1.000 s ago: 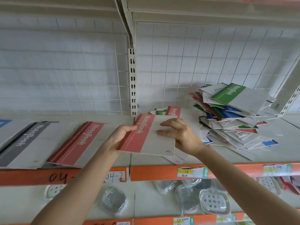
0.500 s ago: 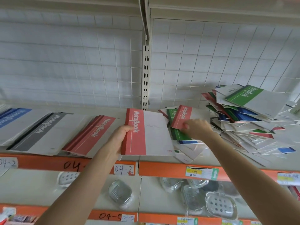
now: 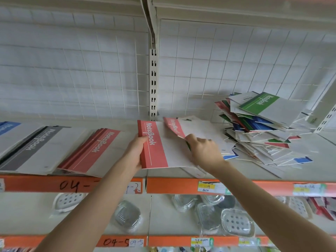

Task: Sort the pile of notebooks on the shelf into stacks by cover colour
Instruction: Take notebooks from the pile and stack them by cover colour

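Three stacks sit left of left hand: blue-banded stack, grey-banded stack, red-banded stack. It grips a red-banded white notebook; right hand pinches a 2nd red notebook. Jumbled mixed-colour pile, to its right: prob. most left.

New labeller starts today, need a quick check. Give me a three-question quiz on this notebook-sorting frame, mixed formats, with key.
1. True or false: the left hand holds nothing.
2. The top notebook on the unsorted pile has a cover band that is: A red, B green, C grey.
3. Fill in: the right hand pinches a notebook with a ____ band.

Key
1. False: it grips a red notebook by its spine edge.
2. B.
3. Red: a second red notebook, lifted at one corner.
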Demonstrator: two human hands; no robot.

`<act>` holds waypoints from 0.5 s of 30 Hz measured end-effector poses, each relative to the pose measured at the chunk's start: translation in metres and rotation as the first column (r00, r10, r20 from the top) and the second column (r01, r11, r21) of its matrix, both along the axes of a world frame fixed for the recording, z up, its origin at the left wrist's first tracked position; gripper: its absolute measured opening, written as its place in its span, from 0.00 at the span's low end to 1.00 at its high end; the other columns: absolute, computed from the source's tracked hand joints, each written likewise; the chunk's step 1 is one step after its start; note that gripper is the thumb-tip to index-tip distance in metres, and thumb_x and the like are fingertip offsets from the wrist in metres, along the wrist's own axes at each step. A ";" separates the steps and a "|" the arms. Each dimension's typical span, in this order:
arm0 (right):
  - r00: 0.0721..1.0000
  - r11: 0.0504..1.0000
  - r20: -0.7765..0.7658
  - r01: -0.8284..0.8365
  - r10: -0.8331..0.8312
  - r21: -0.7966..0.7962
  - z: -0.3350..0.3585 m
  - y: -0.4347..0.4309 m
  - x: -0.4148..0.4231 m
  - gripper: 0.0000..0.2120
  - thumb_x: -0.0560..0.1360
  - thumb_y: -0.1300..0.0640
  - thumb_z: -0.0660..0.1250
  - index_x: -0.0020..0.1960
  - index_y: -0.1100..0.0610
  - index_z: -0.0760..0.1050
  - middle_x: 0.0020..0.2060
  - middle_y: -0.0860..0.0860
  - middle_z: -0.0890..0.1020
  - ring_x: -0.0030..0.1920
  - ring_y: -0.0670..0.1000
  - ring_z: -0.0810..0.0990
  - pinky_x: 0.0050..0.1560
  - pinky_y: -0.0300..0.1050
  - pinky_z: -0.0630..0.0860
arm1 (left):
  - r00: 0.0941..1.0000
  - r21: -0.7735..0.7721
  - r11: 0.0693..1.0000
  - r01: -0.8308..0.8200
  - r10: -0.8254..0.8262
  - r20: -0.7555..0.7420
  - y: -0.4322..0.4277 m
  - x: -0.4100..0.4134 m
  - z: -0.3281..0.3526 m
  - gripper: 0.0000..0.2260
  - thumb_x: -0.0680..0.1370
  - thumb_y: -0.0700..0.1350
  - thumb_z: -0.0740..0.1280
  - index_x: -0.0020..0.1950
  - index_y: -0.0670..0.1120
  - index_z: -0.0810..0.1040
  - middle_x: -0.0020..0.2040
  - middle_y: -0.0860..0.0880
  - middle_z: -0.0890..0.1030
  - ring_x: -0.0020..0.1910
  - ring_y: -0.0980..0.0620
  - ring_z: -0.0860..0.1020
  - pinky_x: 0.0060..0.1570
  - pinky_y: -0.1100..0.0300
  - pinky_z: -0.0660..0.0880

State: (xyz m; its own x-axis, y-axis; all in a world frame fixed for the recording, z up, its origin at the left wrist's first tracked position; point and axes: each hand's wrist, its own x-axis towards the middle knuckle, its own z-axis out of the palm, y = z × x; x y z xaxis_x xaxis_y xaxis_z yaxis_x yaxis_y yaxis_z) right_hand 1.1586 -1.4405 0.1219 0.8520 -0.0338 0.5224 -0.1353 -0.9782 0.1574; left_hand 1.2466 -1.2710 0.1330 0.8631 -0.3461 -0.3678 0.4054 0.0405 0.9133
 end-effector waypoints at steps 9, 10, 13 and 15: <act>0.923 0.868 -0.065 -0.330 0.379 0.372 -0.002 0.037 -0.007 0.22 0.76 0.47 0.49 0.52 0.58 0.77 0.42 0.53 0.83 0.41 0.57 0.80 0.35 0.46 0.75 | 0.993 -0.050 0.998 0.034 -0.039 -0.111 -0.003 0.000 -0.002 0.15 0.78 0.40 0.62 0.65 0.40 0.70 0.44 0.42 0.78 0.40 0.45 0.77 0.38 0.51 0.72; 0.959 0.857 -0.032 -0.235 0.280 0.459 0.000 0.033 -0.003 0.23 0.77 0.46 0.48 0.54 0.58 0.76 0.45 0.54 0.82 0.44 0.58 0.80 0.39 0.47 0.75 | 0.996 -0.022 1.000 0.014 -0.016 -0.090 -0.001 0.002 -0.003 0.15 0.78 0.38 0.63 0.64 0.41 0.70 0.44 0.42 0.78 0.40 0.45 0.77 0.37 0.52 0.72; 0.981 0.874 -0.171 0.162 -0.092 0.459 0.000 0.010 0.015 0.19 0.79 0.46 0.53 0.63 0.56 0.69 0.55 0.56 0.77 0.56 0.58 0.75 0.53 0.49 0.72 | 0.998 0.000 1.000 -0.022 0.022 -0.051 0.009 0.006 0.000 0.14 0.77 0.36 0.64 0.62 0.42 0.70 0.50 0.41 0.79 0.40 0.45 0.77 0.35 0.54 0.72; 0.890 0.849 -0.402 0.374 -0.215 0.374 -0.002 0.000 0.024 0.24 0.77 0.40 0.54 0.66 0.55 0.65 0.60 0.56 0.72 0.61 0.58 0.70 0.60 0.54 0.69 | 0.998 -0.013 0.999 -0.047 0.047 -0.049 0.017 0.009 0.001 0.12 0.77 0.36 0.63 0.60 0.43 0.71 0.48 0.42 0.79 0.41 0.45 0.77 0.35 0.55 0.72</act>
